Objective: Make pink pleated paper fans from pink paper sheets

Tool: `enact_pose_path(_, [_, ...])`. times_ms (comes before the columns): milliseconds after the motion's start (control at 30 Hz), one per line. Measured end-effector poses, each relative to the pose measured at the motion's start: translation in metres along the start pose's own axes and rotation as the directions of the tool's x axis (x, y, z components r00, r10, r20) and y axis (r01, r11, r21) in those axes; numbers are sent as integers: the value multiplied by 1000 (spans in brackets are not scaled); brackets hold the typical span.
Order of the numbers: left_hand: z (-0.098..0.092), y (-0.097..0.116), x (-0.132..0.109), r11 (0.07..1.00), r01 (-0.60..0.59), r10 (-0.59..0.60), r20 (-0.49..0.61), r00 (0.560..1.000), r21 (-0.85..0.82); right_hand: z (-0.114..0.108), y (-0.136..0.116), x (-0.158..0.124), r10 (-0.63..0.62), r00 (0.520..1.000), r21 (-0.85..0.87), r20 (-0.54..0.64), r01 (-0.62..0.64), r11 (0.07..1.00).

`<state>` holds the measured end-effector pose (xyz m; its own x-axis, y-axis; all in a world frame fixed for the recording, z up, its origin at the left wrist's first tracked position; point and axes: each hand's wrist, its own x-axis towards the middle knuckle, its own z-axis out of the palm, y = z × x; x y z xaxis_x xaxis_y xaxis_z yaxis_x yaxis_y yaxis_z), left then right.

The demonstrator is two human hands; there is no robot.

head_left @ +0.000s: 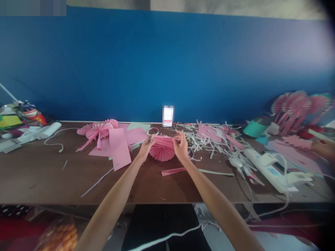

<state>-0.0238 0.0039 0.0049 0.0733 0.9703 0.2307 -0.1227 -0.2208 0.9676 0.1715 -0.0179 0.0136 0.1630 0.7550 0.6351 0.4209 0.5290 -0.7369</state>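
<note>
A pleated pink paper fan [162, 150], spread in a half circle with its straight edge up, is held between both hands just above the brown table. My left hand [147, 148] pinches its left upper corner. At the right upper corner, the fingers of my right hand [181, 144] close on the paper. A roll of tape [153, 131] lies just behind the fan. Below my right hand is a folded pink paper strip [172, 171]. Flat pink paper sheets [119, 148] rest left of my left hand.
Finished pink rosettes [101, 130] lie at left. Paper scraps [209, 139] are heaped at right, near a white power strip [269, 170] with cables. A phone [168, 116] leans against the blue wall. Another person's hand [323, 148] shows at far right, near more rosettes [298, 106].
</note>
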Motion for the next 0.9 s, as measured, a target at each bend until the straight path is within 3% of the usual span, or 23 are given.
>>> enact_pose_path(100, [-1, 1, 1, 999, 15, -15, 5, 1000, -49, -2, 1, 2, 29, 999, 79, 23, -31, 996])
enact_pose_path(167, [-6, 2, 3, 993, 23, -35, -102, 994, -115, -7, 3, 6, 60, 998, 130, 16, -61, 990])
enact_pose_path(233, [-14, 2, 7, 975, 38, -90, -231, 969, -217, -12, 7, 11, 109, 992, 115, -67, -100, 988])
enact_pose_path(300, [-22, 4, 10, 945, 98, -196, -298, 934, -312, -17, 15, 18, 144, 979, -24, -145, -149, 988])
enact_pose_path(367, [-28, 5, 11, 911, 149, -290, -340, 895, -385, -17, 25, 26, 160, 985, -223, -60, -169, 960])
enact_pose_path(433, [-29, 7, 11, 890, 159, -316, -326, 891, -428, -12, 35, 33, 146, 986, -406, 75, -104, 908])
enact_pose_path(600, [-19, 10, 3, 885, 158, -249, -157, 956, -438, 10, 45, 42, 159, 944, -641, 289, 67, 765])
enact_pose_path(767, [-14, 10, 1, 896, 153, -222, -122, 967, -418, 16, 47, 40, 132, 953, -637, 274, 76, 768])
enact_pose_path(900, [-14, 9, 2, 895, 168, -227, -98, 969, -413, 7, 47, 48, 148, 982, -487, 120, -72, 871])
